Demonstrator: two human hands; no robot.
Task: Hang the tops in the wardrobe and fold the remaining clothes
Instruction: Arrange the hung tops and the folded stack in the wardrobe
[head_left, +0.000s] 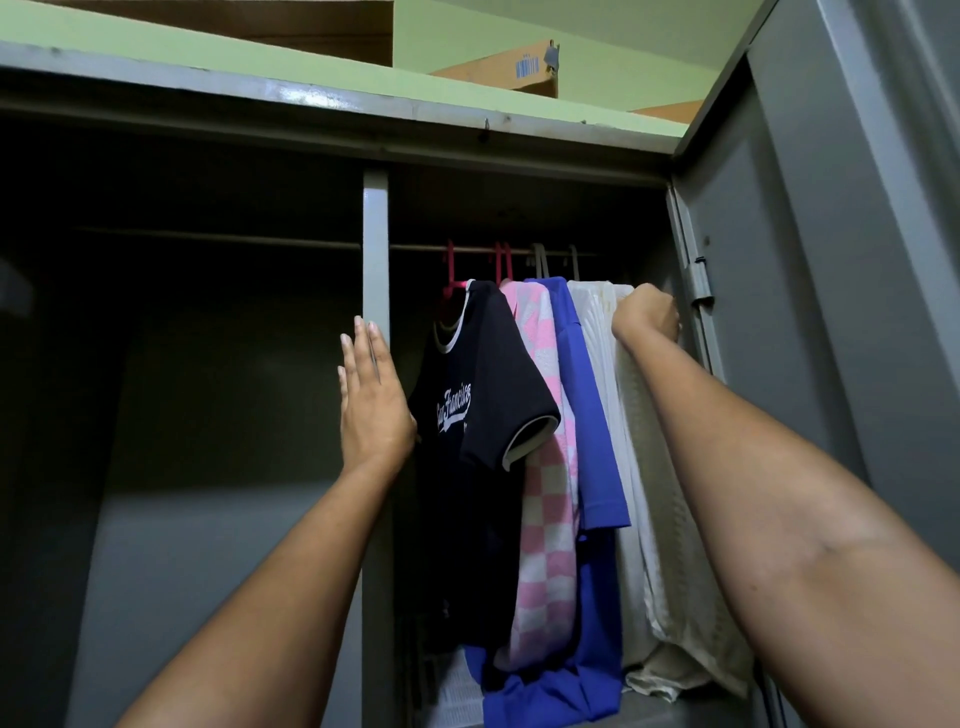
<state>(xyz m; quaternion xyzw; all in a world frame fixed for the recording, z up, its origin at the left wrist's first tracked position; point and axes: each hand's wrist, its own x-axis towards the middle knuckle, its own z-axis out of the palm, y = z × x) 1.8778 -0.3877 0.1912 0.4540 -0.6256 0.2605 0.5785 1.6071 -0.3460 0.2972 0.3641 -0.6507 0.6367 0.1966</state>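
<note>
Left hand (371, 402) is flat, fingers straight and together, resting by the wardrobe's centre post (375, 249). On the rod (467, 250), L to R: black tee (483, 415), pink check top (545, 519), blue top (587, 405), cream top (644, 493). So hanging looks well along, approx. four up. Right hand (647, 312) is fisted at the cream top's shoulder (fingers hidden, can't tell what's pinched). Clothes left to fold aren't in view; left bay too dark.

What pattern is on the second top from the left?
Pink and white checks on that top, in the head view.

The right hand (647, 312) hides its own fingers, so its grip cannot be told.
</note>
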